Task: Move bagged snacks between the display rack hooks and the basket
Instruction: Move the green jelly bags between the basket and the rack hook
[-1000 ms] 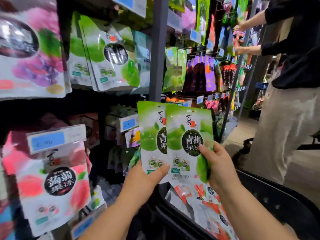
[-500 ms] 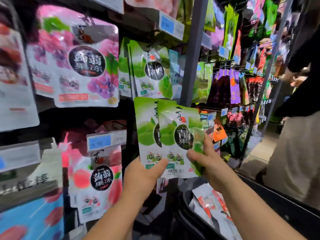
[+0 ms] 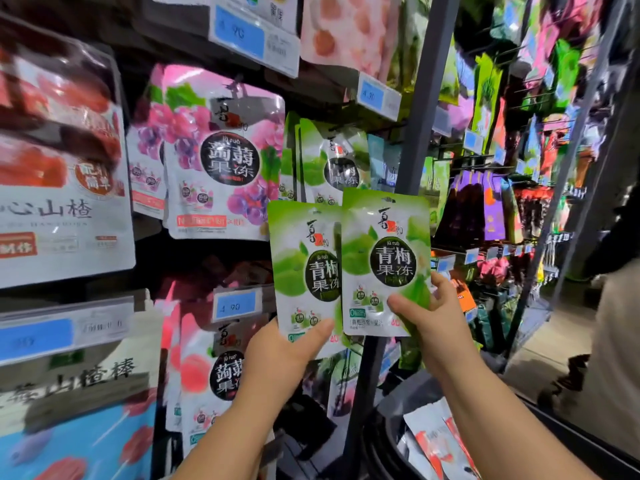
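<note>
My left hand [image 3: 284,355] grips the left green bag [image 3: 304,271] by its bottom edge. The thumb lies flat across the front, and my other fingers are hidden behind the pack. My right hand [image 3: 433,323] grips the right green bag [image 3: 384,261] at its lower right corner, with the thumb across the front and the fingertips curled round the edge at three o'clock.

Both bags are upright with their printed faces toward me, held side by side in the air in front of the rack. The right one sits a little higher, and its left edge overlaps the other's right edge.

At twelve o'clock from them, hanging green bags [image 3: 332,161] of the same kind are on the rack, and the top of the right green bag covers their lower edge. At ten o'clock hangs a pink and purple bag [image 3: 221,157], its lower right corner just beside the top of the left green bag. A blue price tag [image 3: 235,304] sits at ten o'clock from my left hand. A grey post [image 3: 422,109] runs up behind the right green bag toward one o'clock.

The basket [image 3: 571,441] is at five o'clock, under my right forearm, with white-and-red bags [image 3: 429,441] lying in it. Another person [image 3: 616,341] stands at three o'clock, blurred.
</note>
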`<state>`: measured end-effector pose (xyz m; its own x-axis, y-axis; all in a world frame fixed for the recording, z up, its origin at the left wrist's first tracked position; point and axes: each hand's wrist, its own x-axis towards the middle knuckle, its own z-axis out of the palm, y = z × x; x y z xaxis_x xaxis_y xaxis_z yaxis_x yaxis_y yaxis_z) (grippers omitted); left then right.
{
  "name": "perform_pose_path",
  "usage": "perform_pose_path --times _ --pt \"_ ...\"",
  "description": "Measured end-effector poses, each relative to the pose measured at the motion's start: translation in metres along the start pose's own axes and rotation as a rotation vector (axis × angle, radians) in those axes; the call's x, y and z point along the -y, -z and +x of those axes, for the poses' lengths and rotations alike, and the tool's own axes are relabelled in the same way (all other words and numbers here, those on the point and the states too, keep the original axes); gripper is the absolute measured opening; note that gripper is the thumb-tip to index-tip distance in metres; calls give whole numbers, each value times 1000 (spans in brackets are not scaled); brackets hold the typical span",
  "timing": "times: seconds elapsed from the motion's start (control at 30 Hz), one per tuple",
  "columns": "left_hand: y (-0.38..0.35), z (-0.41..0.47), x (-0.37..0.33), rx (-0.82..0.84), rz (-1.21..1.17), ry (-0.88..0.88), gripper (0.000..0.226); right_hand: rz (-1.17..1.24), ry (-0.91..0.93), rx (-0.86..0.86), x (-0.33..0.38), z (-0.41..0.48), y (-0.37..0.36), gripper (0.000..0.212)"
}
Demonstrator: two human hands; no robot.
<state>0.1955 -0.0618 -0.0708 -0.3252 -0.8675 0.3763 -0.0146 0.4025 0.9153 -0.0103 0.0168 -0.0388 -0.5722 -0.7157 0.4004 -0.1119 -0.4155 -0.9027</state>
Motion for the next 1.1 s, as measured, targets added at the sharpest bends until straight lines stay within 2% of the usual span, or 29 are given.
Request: perform_pose_path --times 0.07,0.17,0.33,0.43,1.0,1.1 --pt "1 -2 2 -20 -20 -4 6 8 13 -12 2 7 -1 89" --pt "4 1 -1 -86 -12 -13 10 48 55 -11 14 27 -8 103" --pt "6 6 -8 -149 11 16 14 87 137 4 38 57 -27 61" --pt "6 8 -11 -168 12 12 13 105 147 9 46 74 -36 69" --pt "12 14 -5 -224 32 -3 18 84 139 136 67 118 -68 39" --pt "13 15 -4 -225 17 3 29 99 112 148 67 121 -68 38"
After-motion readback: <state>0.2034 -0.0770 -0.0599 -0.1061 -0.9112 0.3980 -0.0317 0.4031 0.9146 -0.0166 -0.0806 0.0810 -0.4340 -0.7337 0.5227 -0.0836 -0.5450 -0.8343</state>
